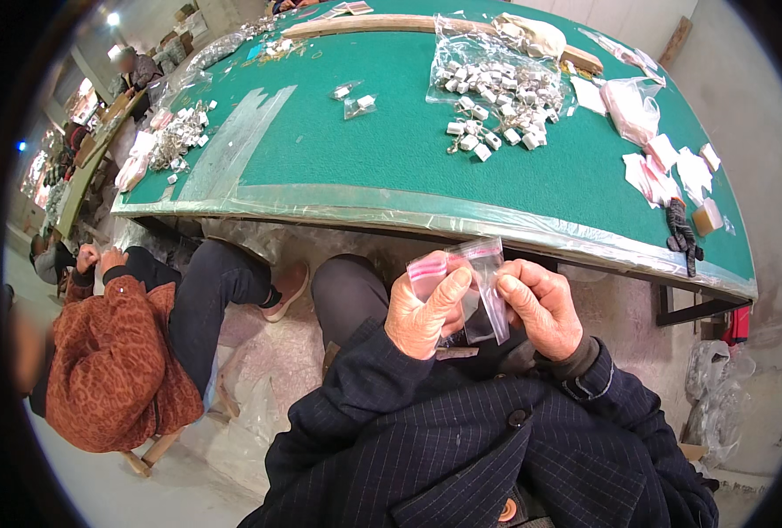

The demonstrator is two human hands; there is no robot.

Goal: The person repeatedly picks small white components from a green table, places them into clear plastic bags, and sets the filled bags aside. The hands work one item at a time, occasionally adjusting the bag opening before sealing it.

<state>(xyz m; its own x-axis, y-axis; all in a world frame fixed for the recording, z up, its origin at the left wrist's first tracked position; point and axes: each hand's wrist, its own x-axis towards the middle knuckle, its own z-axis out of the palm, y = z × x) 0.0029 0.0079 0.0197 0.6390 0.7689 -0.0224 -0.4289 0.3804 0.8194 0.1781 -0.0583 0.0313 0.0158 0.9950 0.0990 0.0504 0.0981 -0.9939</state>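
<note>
Just beyond my lap, both hands work on small clear plastic bags with pink stripes along one edge. My left hand (422, 315) is closed, its thumb pressed over a folded striped bag (427, 271). A clear plastic bag (491, 304) spans the space between my hands, its pink-striped top edge up. My right hand (542, 310) pinches the right side of this bag between thumb and fingers. Whether anything lies inside the bag, I cannot make out. On the green table (338, 158) ahead, a heap of small white blocks with metal chains (505, 110) spills from a large clear bag.
Two small filled bags (360, 106) lie mid-table. Another pile of white pieces (182, 132) is at the left. Pink and white papers (653, 179), a dark glove (680, 236) and a yellowish block (708, 216) sit at the right. A person in a brown patterned coat (118, 370) sits left.
</note>
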